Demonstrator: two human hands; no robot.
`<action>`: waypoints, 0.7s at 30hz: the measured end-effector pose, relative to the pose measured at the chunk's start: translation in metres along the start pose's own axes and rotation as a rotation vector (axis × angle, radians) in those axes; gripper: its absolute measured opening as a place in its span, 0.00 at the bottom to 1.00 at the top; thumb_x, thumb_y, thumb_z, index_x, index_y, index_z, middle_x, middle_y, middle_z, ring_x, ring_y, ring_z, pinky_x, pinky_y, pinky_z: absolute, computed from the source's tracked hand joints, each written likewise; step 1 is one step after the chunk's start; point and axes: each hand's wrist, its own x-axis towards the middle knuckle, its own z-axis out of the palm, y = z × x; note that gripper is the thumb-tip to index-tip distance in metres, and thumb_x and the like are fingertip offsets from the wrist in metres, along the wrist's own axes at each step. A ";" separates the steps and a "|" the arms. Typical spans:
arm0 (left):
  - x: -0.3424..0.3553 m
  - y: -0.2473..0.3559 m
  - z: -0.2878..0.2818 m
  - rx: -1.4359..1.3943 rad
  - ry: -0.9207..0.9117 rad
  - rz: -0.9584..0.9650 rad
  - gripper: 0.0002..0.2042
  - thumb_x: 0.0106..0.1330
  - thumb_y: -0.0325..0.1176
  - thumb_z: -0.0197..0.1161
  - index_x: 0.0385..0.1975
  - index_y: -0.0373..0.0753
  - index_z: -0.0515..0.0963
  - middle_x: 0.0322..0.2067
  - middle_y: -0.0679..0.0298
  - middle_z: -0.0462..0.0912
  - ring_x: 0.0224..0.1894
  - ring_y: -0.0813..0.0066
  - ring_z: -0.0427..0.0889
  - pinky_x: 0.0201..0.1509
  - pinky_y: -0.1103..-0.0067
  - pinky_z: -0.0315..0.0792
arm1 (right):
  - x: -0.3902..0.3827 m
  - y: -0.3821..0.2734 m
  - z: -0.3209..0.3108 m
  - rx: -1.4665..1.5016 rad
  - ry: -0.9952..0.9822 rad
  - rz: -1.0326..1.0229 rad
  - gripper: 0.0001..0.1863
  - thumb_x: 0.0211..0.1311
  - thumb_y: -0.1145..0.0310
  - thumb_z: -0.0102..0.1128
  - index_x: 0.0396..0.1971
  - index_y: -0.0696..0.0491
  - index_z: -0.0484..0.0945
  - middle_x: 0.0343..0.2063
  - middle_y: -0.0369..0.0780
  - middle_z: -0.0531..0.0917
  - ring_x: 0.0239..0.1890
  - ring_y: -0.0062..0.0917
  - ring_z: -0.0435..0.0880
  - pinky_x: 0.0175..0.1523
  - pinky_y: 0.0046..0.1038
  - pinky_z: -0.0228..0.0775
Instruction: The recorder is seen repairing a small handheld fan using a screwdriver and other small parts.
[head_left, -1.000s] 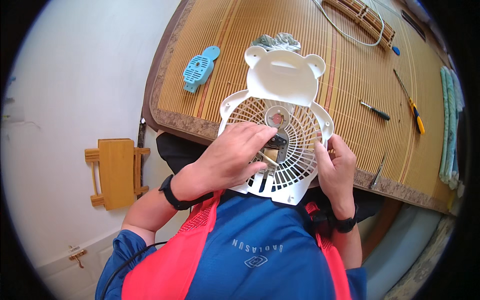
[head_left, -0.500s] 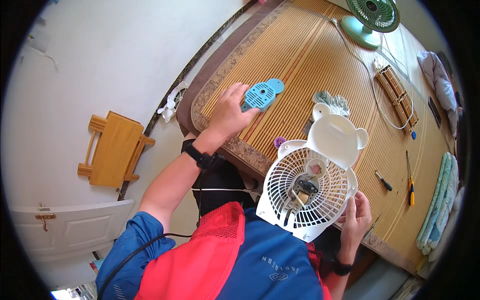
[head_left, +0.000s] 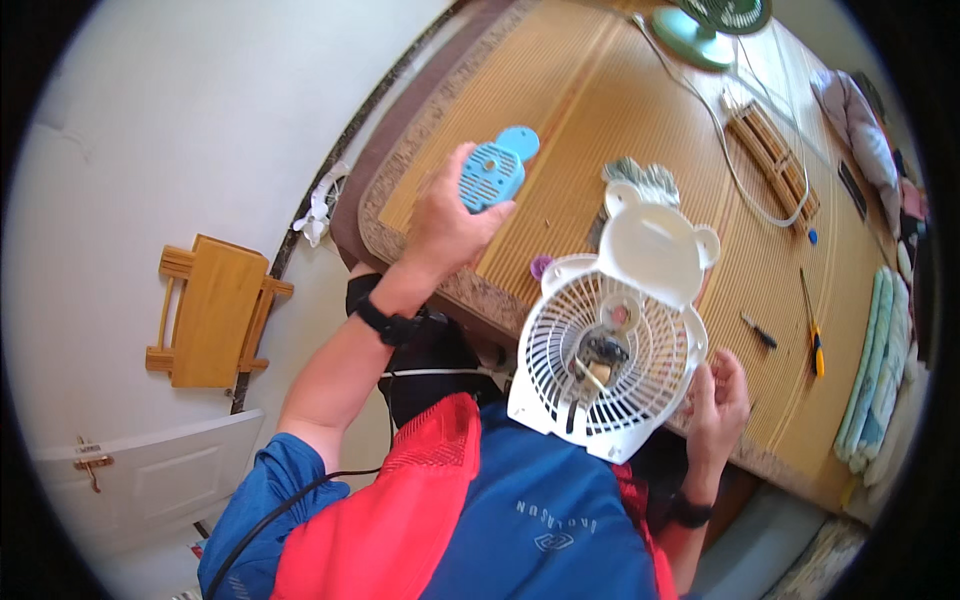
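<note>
My left hand (head_left: 447, 228) grips a light-blue vented plastic cover (head_left: 490, 178), held above the bamboo mat with the fingers behind and the thumb at its lower edge. A white fan housing (head_left: 533, 352) with a bear-shaped top rests tilted against my lap and the mat's edge. Inside its round grille sits a small motor (head_left: 604, 350) with bare metal parts. My right hand (head_left: 718, 410) is just beside the housing's right rim, its fingers loosely bent and apart from the thumb, with nothing visible between them.
On the bamboo mat (head_left: 570, 100) lie a small screwdriver (head_left: 760, 332), a yellow-handled screwdriver (head_left: 817, 350), a purple knob (head_left: 541, 267) and a crumpled cloth (head_left: 645, 180). A green fan (head_left: 700, 42) and a rolled bamboo piece (head_left: 775, 150) are farther off. A wooden stool (head_left: 218, 312) stands left.
My left hand has taken up the blue cover and tilted it, raising it from the mat. My right hand has come away from the housing's rim. The view has shifted slightly.
</note>
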 end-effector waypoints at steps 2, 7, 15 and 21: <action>-0.015 0.026 -0.022 -0.071 0.006 0.031 0.45 0.65 0.39 0.88 0.81 0.34 0.73 0.66 0.47 0.88 0.66 0.55 0.89 0.72 0.64 0.82 | -0.002 -0.009 -0.001 -0.012 0.038 -0.008 0.22 0.83 0.70 0.73 0.70 0.61 0.82 0.44 0.35 0.86 0.41 0.15 0.85 0.40 0.20 0.77; -0.066 0.096 -0.063 -0.121 0.008 0.201 0.46 0.62 0.40 0.90 0.79 0.31 0.73 0.69 0.43 0.84 0.68 0.43 0.86 0.74 0.56 0.79 | -0.004 -0.023 -0.004 -0.004 0.109 -0.147 0.23 0.82 0.69 0.76 0.69 0.60 0.83 0.47 0.35 0.86 0.42 0.17 0.85 0.41 0.21 0.78; -0.116 0.134 -0.038 -0.087 -0.098 0.425 0.50 0.60 0.40 0.91 0.82 0.30 0.71 0.76 0.40 0.78 0.69 0.42 0.83 0.77 0.57 0.75 | -0.023 -0.037 0.002 -0.132 0.209 -0.367 0.19 0.77 0.75 0.78 0.63 0.59 0.87 0.46 0.38 0.88 0.42 0.22 0.88 0.47 0.26 0.82; -0.119 0.139 -0.024 -0.073 -0.091 0.453 0.46 0.64 0.38 0.89 0.80 0.30 0.73 0.77 0.40 0.78 0.66 0.44 0.84 0.75 0.58 0.76 | -0.036 -0.059 0.012 -0.222 0.119 -0.769 0.08 0.72 0.82 0.77 0.48 0.60 0.91 0.38 0.44 0.91 0.35 0.31 0.91 0.43 0.32 0.84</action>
